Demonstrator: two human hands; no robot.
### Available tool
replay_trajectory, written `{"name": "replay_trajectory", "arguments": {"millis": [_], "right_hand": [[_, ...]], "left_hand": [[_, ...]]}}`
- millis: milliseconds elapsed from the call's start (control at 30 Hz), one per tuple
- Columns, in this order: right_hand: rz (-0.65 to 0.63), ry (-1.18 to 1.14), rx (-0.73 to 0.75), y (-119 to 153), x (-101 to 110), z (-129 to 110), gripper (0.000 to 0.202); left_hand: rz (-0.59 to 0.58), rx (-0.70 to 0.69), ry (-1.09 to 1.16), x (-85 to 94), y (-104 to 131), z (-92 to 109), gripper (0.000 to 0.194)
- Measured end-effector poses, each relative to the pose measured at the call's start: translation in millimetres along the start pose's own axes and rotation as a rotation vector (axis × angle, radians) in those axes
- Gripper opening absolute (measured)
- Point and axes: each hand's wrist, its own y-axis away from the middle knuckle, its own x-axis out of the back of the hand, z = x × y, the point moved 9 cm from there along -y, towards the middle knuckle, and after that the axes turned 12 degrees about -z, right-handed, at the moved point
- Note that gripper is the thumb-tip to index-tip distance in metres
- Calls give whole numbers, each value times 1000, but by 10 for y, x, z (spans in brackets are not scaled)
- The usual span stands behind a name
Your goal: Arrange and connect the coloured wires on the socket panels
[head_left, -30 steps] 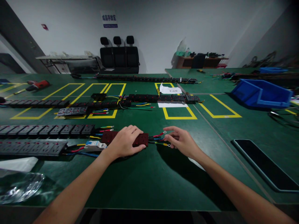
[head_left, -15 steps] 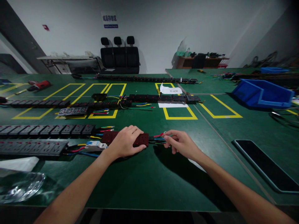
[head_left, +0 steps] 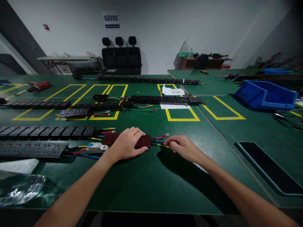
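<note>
over the maroon socket strip (head_left: 146,142), left hand (head_left: 127,143) clasps it; beside it, right hand (head_left: 183,147) touches lugged, unattached leads (head_left: 163,136), pinch unclear.

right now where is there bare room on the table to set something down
Bare tabletop lies between the left forearm and right forearm, in front of the maroon socket strip. Another patch lies between the right hand and the phone. Crowded: the left side, with black socket strips, white module and clear plastic, plus wires at the right hand.
</note>
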Motion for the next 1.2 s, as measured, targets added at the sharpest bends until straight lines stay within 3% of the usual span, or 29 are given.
{"name": "replay_trajectory", "arguments": {"millis": [733, 967, 1133, 1200], "right_hand": [[17, 87, 79, 1, -10, -36, 22], [-9, 128, 42, 14, -18, -55, 16], [3, 139, 70, 10, -4, -74, 19], [30, 119, 95, 3, 12, -78, 21]], "left_hand": [[21, -13, -30, 11, 10, 9, 47], [11, -3, -38, 7, 8, 14, 46], [-20, -17, -133, 6, 1, 34, 67], [-22, -25, -174, 13, 5, 40, 67]]}}
